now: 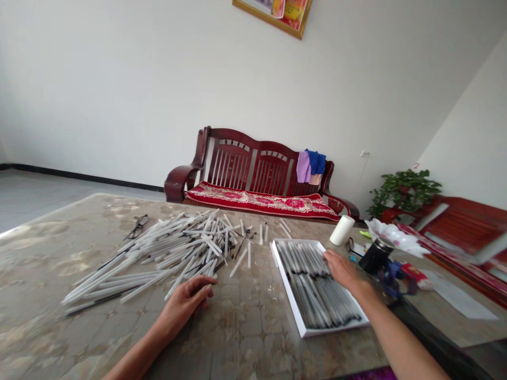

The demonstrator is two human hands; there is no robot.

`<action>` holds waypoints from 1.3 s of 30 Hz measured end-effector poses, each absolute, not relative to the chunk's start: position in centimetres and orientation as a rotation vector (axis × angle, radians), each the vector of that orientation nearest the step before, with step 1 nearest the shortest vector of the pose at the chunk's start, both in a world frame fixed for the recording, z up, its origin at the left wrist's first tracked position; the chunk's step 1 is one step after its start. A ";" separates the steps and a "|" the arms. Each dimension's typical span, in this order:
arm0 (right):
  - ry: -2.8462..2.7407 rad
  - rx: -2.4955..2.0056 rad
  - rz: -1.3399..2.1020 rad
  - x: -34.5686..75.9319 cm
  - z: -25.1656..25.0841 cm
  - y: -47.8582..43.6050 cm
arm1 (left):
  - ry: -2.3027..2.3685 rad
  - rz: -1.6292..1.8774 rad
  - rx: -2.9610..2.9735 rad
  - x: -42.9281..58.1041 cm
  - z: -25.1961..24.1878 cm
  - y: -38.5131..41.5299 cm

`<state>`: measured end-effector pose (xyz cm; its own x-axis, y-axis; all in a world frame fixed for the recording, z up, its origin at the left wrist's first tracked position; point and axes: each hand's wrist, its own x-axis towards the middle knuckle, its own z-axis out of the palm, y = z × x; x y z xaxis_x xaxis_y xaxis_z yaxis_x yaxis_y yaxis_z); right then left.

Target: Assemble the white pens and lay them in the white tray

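A loose pile of white and translucent sticks, some with black parts, spreads over the left and middle of the table. At its near edge rests my left hand, fingers curled together; what they hold, if anything, is too small to tell. A white box to the right is filled with rows of similar sticks with dark ends. My right hand reaches over the box's right side, its fingertips at the upper rows; whether they pinch anything is hidden.
Glasses lie beyond the pile. Right of the box are a white roll, a black cup, a white petal-shaped dish and a red packet. A wooden bench stands behind the patterned table.
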<state>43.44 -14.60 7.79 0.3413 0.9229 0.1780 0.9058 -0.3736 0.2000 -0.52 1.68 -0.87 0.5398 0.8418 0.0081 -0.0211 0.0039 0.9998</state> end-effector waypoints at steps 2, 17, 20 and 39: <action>1.766 2.451 0.364 43.9 7.8 -13.4 | 0.774 0.787 1.418 -0.6 -0.9 1.7; 2.128 2.209 0.407 45.6 4.7 -8.5 | 0.808 0.737 1.407 -0.5 -1.1 1.7; 2.253 2.224 0.395 45.9 4.2 -8.5 | 0.803 0.742 1.401 -0.5 -1.1 1.7; 2.592 2.001 0.136 22.1 4.1 -1.5 | 0.930 1.041 1.493 -0.8 -0.2 1.1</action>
<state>22.08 -1.49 4.06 -0.2486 0.9557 0.1577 0.9669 0.2544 -0.0177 -0.81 1.09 -0.22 0.3210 0.9372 0.1368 0.0306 -0.1547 0.9875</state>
